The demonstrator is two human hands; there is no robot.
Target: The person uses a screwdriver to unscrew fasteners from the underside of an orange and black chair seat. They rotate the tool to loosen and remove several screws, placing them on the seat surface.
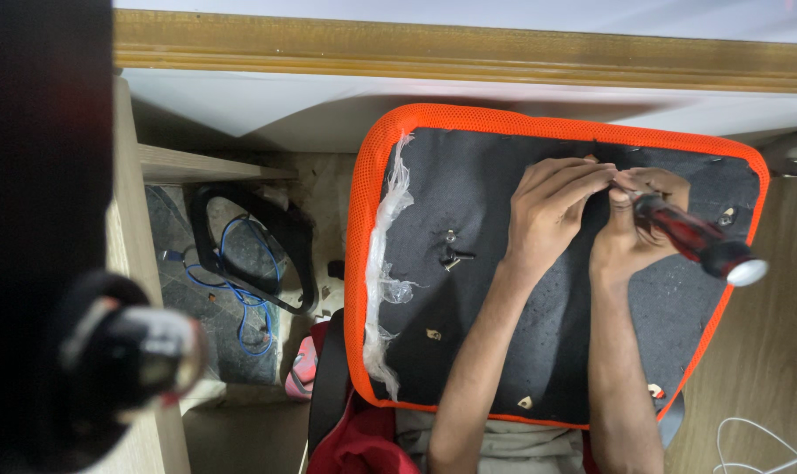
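Screwdriver with dark red translucent handle and white cap [699, 244] sits gripped in closed right hand [631, 230], tip down on upturned orange-rimmed black seat pan [504, 351]. Left hand [549, 211], fingers curled, steadies the hidden tip. Risk: tip slips, jabs fingers; 2 loose bolts [452, 253] could roll off.

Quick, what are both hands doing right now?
Left hand: fingers curled down on the black underside of the seat, holding nothing visible.
Right hand: closed around a red-handled screwdriver.
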